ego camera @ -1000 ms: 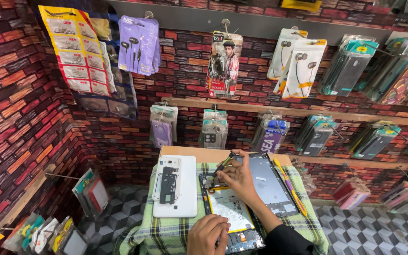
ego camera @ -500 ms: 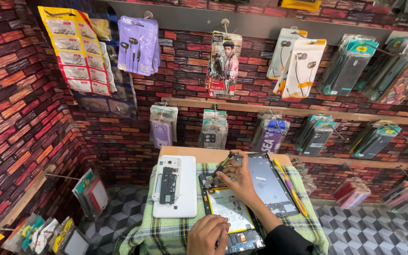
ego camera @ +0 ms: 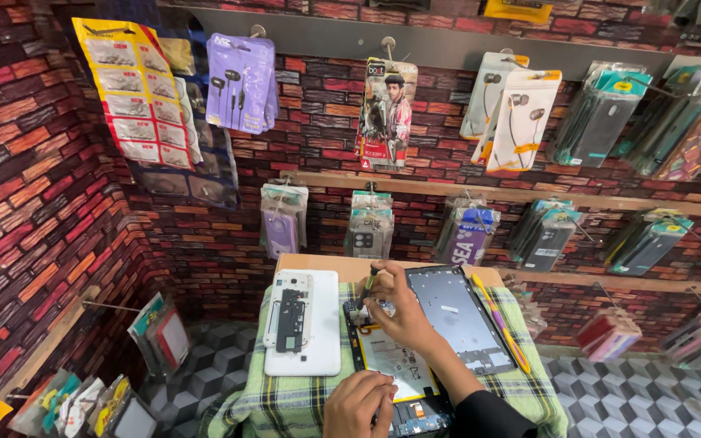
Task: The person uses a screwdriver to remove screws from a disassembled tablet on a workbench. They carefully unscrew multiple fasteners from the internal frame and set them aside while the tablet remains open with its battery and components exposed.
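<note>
Nothing has shifted that we can detect since the earlier frames: both hands sit where they were. Our right hand (ego camera: 395, 312) reaches forward over the top end of an opened tablet (ego camera: 387, 361) lying on the checked cloth (ego camera: 285, 401) that covers the small worktop, its fingers pinched around a thin green-handled screwdriver (ego camera: 370, 281); the tip is hidden behind the fingers. Our left hand (ego camera: 359, 404) presses curled on the tablet's lower end, and we cannot tell whether it grips anything. Beside the tablet lie a dark detached screen panel (ego camera: 456, 316), a yellow and pink tool (ego camera: 501, 328), and a white back cover (ego camera: 303, 320). The worktop's near edge is cut off.
</note>
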